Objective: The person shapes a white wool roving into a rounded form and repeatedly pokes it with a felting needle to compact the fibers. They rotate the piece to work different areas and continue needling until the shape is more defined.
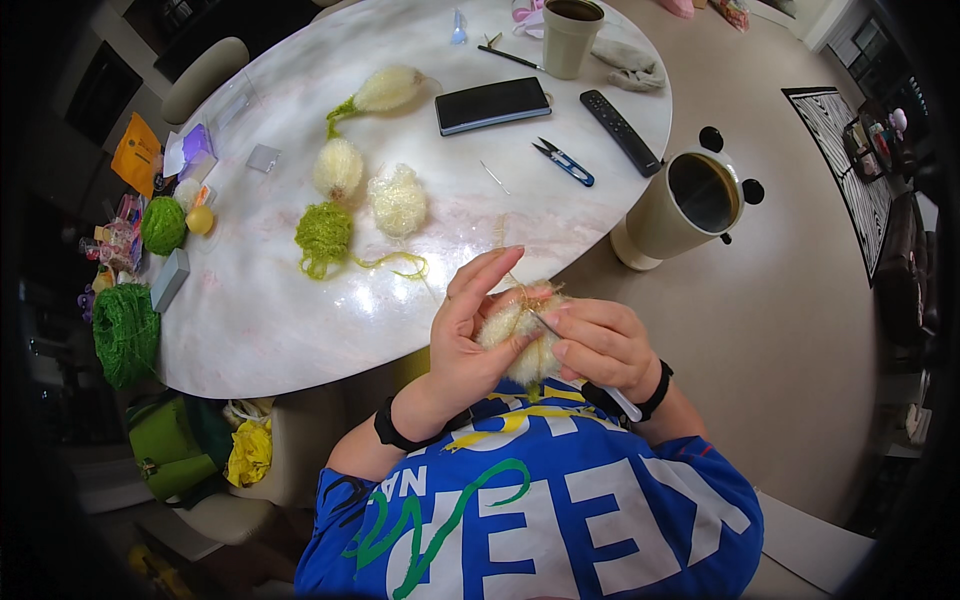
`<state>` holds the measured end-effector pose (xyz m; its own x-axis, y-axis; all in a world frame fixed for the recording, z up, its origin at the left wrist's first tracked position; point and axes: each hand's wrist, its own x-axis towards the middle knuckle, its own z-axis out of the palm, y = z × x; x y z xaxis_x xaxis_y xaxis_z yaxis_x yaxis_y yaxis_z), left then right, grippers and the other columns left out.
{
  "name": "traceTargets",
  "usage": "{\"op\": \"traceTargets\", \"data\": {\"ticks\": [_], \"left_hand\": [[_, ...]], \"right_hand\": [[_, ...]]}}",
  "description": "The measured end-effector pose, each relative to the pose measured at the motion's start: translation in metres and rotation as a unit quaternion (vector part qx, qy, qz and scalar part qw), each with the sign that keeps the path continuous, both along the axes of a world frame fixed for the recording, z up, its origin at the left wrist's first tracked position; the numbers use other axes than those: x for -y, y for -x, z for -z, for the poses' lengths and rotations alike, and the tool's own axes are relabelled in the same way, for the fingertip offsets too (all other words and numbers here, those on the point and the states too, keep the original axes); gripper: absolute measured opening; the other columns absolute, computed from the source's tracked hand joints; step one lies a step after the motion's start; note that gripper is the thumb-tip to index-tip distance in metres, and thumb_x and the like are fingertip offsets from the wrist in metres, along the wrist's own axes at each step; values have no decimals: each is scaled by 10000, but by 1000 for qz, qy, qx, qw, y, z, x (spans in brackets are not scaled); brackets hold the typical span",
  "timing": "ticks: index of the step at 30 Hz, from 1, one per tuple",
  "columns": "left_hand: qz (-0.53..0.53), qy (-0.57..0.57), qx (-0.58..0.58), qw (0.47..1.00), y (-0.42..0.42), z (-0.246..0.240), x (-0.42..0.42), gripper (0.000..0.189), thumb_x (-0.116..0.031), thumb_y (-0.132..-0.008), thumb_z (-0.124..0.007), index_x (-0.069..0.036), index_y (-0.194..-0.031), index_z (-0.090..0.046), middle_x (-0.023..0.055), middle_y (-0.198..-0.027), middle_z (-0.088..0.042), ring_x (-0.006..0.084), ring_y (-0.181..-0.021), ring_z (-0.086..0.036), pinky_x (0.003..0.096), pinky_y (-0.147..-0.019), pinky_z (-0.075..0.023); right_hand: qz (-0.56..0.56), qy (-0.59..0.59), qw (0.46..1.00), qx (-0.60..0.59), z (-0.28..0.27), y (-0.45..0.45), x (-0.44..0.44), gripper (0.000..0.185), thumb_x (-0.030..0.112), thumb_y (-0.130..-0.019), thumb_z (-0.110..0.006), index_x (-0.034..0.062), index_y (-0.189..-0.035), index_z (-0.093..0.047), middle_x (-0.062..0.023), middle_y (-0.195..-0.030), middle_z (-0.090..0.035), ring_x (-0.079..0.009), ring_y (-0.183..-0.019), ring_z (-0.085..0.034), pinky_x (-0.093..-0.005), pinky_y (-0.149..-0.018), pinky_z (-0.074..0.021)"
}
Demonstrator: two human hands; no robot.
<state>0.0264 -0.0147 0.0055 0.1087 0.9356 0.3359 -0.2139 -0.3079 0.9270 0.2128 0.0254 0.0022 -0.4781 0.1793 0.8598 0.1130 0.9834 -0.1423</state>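
My left hand [472, 322] holds a fuzzy cream yarn piece [531, 360] close to my chest, thumb across its front. In my right hand [609, 346] is a crochet hook [624, 405], its tip at the brownish strands on top of the piece. A bit of green yarn shows at the piece's lower end. On the marble-look table [315, 330] lie three more cream pieces: one with a green end [388, 88], one with a brownish tip [338, 169] and a shinier one [397, 201]. A clump of olive-green yarn [324, 234] trails a loose tail towards my left hand.
Thread snips [564, 162], a needle [495, 177], a phone [493, 106], a remote control [619, 133] and a cup [571, 37] occupy the right side. A large tumbler of dark liquid [686, 196] stands beyond the table's right edge. Green yarn balls [163, 226] and small items crowd the left edge.
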Motion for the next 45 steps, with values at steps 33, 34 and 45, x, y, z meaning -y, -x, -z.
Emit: {"op": "traceTargets", "data": {"ticks": [33,34,45], "left_hand": [[-8,-14,-29,999,-2,5,4,727,196,-704,-576,27,-1387,-394,137,-1408,-324,264,-1173,-571,334,-994,-475],[-2,-6,-21,1000,-2,4,4,730,193,-705,-584,25,-1389,-391,134,-1411,-321,261,-1180,-564,337,-996,-473],[118,108,132,978,0,9,4,695,57,-781,-661,-14,-1408,-370,124,-1437,-339,224,-1284,-444,351,-1035,-430]], "right_hand": [[-59,242,956,-157,11,4,11,207,236,-881,-652,35,-928,-667,-134,-905,-694,-266,-816,-675,-336,-691,-527],[-61,242,955,-158,12,4,11,211,246,-880,-653,39,-922,-670,-128,-903,-695,-261,-813,-671,-332,-696,-524],[-94,283,930,-216,20,7,9,239,322,-870,-652,85,-879,-680,-77,-897,-700,-216,-801,-623,-295,-719,-483]]}}
